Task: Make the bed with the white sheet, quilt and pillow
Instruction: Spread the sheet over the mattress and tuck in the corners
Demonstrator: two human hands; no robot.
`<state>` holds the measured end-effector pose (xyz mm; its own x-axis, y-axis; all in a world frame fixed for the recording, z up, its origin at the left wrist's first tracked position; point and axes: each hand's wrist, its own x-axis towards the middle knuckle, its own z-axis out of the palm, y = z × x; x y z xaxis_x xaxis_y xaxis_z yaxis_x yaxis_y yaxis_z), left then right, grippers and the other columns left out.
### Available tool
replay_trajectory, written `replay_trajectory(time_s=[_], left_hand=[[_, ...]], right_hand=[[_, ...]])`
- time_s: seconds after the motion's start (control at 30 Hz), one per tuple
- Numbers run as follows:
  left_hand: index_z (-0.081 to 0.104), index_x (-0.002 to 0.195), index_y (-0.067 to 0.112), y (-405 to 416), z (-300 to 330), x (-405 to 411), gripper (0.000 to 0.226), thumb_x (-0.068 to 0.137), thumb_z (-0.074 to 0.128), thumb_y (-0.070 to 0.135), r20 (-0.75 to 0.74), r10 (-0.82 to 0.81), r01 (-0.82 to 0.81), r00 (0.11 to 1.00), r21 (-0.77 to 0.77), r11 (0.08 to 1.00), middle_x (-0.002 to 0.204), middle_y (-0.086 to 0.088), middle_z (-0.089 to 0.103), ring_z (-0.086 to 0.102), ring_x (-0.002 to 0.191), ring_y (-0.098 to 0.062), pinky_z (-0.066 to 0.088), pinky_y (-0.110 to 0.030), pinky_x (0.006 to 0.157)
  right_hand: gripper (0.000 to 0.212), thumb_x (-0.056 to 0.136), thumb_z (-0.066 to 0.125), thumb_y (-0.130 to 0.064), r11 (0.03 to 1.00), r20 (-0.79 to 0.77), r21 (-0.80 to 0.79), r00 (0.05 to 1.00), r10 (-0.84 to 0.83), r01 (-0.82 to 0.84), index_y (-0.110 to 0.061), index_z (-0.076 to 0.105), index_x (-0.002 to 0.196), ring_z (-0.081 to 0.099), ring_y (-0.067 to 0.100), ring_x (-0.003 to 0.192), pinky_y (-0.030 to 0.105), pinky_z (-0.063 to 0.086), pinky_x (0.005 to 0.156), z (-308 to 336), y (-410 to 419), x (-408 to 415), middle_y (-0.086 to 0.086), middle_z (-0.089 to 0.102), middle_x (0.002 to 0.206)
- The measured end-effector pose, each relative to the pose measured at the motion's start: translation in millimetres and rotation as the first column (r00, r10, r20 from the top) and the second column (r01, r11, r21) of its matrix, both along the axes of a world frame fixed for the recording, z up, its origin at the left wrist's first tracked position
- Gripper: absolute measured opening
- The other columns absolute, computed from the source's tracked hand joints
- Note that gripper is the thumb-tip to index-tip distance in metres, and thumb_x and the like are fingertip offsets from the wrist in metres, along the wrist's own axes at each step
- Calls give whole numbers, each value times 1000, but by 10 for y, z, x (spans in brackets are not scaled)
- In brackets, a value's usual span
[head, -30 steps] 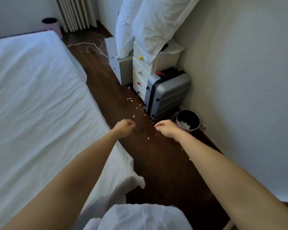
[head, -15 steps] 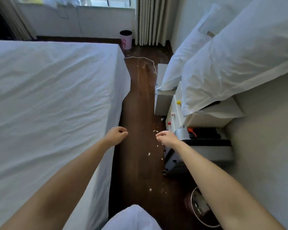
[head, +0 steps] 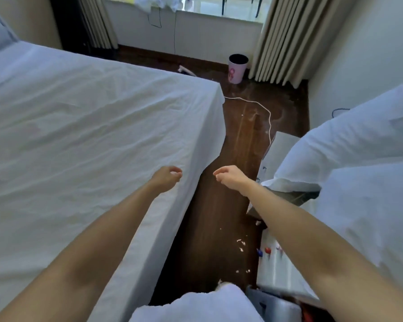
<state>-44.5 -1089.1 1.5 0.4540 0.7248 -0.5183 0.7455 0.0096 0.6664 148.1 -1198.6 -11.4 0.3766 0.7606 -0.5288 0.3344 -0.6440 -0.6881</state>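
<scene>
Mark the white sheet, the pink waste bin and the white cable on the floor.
white sheet (head: 79,140): head view, on its flat top surface over the bed.
pink waste bin (head: 237,72): head view, on its outer wall.
white cable (head: 254,102): head view, on the stretch lying across the floorboards.

Two empty, loosely curled hands, left hand (head: 166,178) and right hand (head: 228,177), beside the sheeted bed (head: 79,135).
</scene>
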Motion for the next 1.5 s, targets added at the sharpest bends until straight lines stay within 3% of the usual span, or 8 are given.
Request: replay_trajectory(time_s=[0.3,0.53,0.73,0.83,0.93,1.17,1.33,1.5], left_hand=[[59,121,17,2079,58,1987,30,95,51,29,60,2,-5,998,55,998,113,-7,65,61,105,-24,48,-38,92],[63,115,15,3763,102,3453,26,93,54,25,94,85,-90,992,49,995,113,-12,66,63,101,-29,49,-37,90],[64,115,15,4910,-117,4384,29,90,54,23,61,132,-135,989,44,990,116,-12,65,61,107,-30,49,-34,90],[62,119,14,5555,-360,4815,31,90,54,23,45,187,-189,981,39,981,121,-12,63,60,110,-30,48,-35,93],[58,125,12,6133,-540,5219,36,92,52,25,-22,222,-222,975,26,975,129,-11,59,56,115,-28,46,-35,99],[56,128,9,7084,-535,6222,37,96,49,25,-135,239,-240,962,13,971,133,-11,54,51,120,-27,43,-34,99],[56,127,10,7654,-467,6732,35,96,49,23,-103,486,-486,868,25,874,131,-10,56,52,120,-26,43,-33,97],[55,129,12,7794,-422,6890,37,95,50,27,-155,774,-783,614,8,622,136,-9,53,51,122,-27,40,-33,100]], right_hand=[[22,93,52,-17,1000,-7,19,1000,15,-15,-17,66,111,55,20,110,31,50,86,-7,2153,2066,3,60,115],[17,95,49,-18,996,-153,-21,984,-92,90,-19,66,98,61,13,88,35,48,89,290,3798,3433,1,66,94],[26,90,50,-12,988,26,-15,987,157,-156,-15,68,108,57,14,85,19,41,57,192,5371,4386,2,64,95],[29,90,54,-15,953,112,-9,947,301,-302,-14,67,116,61,20,103,28,52,81,8,6092,4829,6,65,114],[33,91,54,-16,910,170,-75,893,416,-409,-13,63,122,57,24,117,34,45,100,-98,6664,5268,6,62,126],[30,90,54,-17,863,160,-175,851,500,-474,-15,66,117,59,20,112,32,46,99,-175,7828,6569,5,64,121],[26,86,55,-14,780,138,-189,770,622,-596,-19,71,105,61,21,104,30,48,94,-374,8973,7181,3,68,113],[24,85,54,-15,600,105,-157,591,800,-784,-24,71,99,57,11,76,22,45,67,-403,9838,7231,-6,64,85]])
